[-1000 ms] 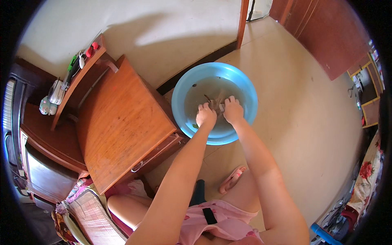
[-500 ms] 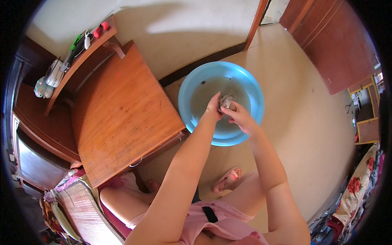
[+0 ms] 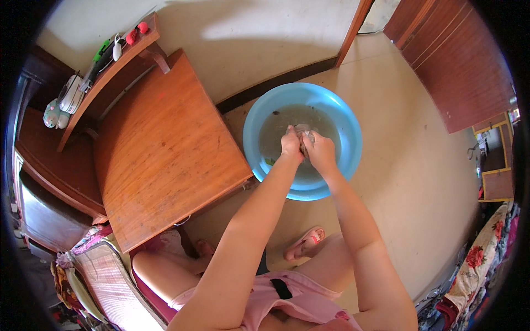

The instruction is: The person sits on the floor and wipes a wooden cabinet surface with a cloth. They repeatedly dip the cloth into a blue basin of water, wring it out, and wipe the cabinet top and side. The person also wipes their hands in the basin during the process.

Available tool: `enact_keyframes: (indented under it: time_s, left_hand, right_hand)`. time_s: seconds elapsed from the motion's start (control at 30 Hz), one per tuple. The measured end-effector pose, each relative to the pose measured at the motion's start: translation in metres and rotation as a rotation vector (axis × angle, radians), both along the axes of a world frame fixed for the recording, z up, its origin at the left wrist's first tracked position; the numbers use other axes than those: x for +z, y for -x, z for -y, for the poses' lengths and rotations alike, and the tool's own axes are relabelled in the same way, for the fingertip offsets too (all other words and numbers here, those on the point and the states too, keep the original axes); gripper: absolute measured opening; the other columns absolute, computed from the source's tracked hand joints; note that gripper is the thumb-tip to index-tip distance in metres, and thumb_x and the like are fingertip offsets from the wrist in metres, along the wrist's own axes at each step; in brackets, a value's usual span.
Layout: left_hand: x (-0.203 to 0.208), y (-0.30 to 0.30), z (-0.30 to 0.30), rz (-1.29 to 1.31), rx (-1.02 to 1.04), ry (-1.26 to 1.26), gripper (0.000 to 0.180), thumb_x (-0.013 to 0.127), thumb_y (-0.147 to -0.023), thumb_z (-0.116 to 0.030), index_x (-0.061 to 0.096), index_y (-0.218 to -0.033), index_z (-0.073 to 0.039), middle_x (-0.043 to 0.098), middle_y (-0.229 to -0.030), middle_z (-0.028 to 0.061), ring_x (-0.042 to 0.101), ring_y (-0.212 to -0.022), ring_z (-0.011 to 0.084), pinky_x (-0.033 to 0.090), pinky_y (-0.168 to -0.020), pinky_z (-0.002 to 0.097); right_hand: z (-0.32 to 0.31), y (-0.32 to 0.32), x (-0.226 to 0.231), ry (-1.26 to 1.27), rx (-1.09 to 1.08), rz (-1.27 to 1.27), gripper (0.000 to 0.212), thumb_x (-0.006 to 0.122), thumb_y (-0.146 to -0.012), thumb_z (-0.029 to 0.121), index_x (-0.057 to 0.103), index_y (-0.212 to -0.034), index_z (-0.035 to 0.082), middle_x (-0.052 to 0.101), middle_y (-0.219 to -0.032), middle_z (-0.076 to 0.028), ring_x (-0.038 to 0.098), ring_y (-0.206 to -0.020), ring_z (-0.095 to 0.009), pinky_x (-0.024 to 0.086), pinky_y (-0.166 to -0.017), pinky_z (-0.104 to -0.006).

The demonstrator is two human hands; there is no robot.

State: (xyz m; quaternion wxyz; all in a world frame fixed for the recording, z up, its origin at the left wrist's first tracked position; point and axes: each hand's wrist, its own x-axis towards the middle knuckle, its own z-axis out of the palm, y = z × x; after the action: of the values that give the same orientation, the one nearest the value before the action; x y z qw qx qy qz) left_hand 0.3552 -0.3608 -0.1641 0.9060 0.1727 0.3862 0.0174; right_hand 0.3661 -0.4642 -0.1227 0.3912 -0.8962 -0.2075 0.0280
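Though both hands (image 3: 291, 144) (image 3: 322, 152) partly hide it, fingers (image 3: 309, 139) clamp a greyish bundle (image 3: 303, 128), perhaps cloth.

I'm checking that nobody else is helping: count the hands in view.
2: the left hand and the right hand, side by side above the basin, holding a grey thing between them. No other hand shows.

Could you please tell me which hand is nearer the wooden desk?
Left: the left hand is right of the wooden desk, over the blue basin; the right hand is farther right.
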Motion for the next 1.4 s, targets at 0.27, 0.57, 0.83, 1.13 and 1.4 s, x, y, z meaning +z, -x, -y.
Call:
enact_keyframes:
  time_s: [0.27, 0.57, 0.83, 1.13, 1.4]
  left_hand:
    - [0.003, 0.007, -0.006, -0.232, 0.118, -0.326, 0.044, 0.043, -0.096, -0.017, 0.038, -0.140, -0.022, 0.044, -0.140, 0.0042, 0.049, -0.118, 0.0246, 0.046, -0.091, 0.0391]
    - [-0.029, 0.019, -0.005, -0.415, -0.068, -0.644, 0.068, 0.040, -0.084, 0.000, 0.030, -0.149, -0.016, 0.037, -0.150, 0.0126, 0.045, -0.130, 0.0317, 0.041, -0.104, 0.0390]
    - [-0.050, 0.009, -0.012, -0.321, -0.158, -0.526, 0.048, 0.044, -0.094, -0.033, 0.045, -0.137, -0.013, 0.052, -0.135, 0.0111, 0.054, -0.119, 0.0298, 0.045, -0.098, 0.0421]
    - [-0.024, -0.005, -0.007, 0.080, -0.240, 0.225, 0.055, 0.040, -0.093, -0.065, 0.054, -0.120, -0.020, 0.062, -0.110, 0.0095, 0.061, -0.090, 0.0277, 0.048, -0.080, 0.0484]
    - [-0.004, -0.012, -0.006, 0.036, -0.123, 0.001, 0.047, 0.049, -0.097, -0.050, 0.054, -0.119, -0.009, 0.061, -0.100, 0.0056, 0.062, -0.083, 0.0219, 0.053, -0.071, 0.0371]
  right_hand:
    - [0.044, -0.044, -0.055, 0.165, -0.224, -0.081, 0.029, 0.057, -0.093, 0.028, 0.057, -0.105, 0.002, 0.064, -0.099, -0.025, 0.061, -0.093, -0.043, 0.048, -0.081, -0.0506]
    - [0.041, -0.026, -0.074, 0.642, -0.123, -0.112, 0.027, 0.057, -0.091, 0.027, 0.056, -0.108, 0.006, 0.064, -0.098, -0.018, 0.063, -0.090, -0.041, 0.052, -0.075, -0.0500]
    - [0.028, -0.031, -0.004, -0.533, -0.114, -0.985, 0.030, 0.051, -0.097, 0.031, 0.055, -0.107, 0.003, 0.064, -0.101, -0.011, 0.065, -0.092, -0.025, 0.058, -0.079, -0.0392]
    - [0.015, 0.005, 0.011, -0.557, 0.149, -0.784, 0.027, 0.074, -0.083, 0.019, 0.052, -0.093, 0.006, 0.061, -0.088, -0.007, 0.059, -0.075, -0.014, 0.047, -0.060, -0.0309]
    - [-0.001, 0.004, 0.001, -0.181, 0.109, -0.003, 0.027, 0.065, -0.090, 0.022, 0.051, -0.097, 0.000, 0.063, -0.083, -0.024, 0.063, -0.076, -0.040, 0.049, -0.065, -0.0444]
